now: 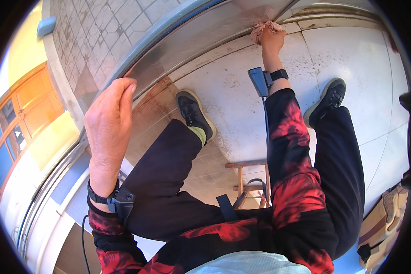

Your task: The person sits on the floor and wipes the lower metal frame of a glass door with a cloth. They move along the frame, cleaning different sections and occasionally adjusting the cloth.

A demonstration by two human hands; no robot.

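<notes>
In the head view, my right hand (273, 40) is shut around a crumpled pink cloth (259, 31). The cloth presses against the foot of a shiny, scratched panel (205, 34), close to where it meets the white floor tiles. My left hand (108, 116) is higher up at the left, with fingers and thumb curled together over the blue-edged frame (150, 42) of that panel. Its fingertips partly hide the edge there. Each wrist carries a black strap with a small device, one on the right (259, 81) and one on the left (121, 202).
A small wooden stool (246, 164) stands under and between my legs. My dark shoes rest on dirt-specked tiles (233, 102). Cardboard boxes (385, 219) lie at the lower right. Hexagonal paving (89, 37) and an orange wooden door (37, 92) are beyond the frame. A cable (84, 239) hangs by my left arm.
</notes>
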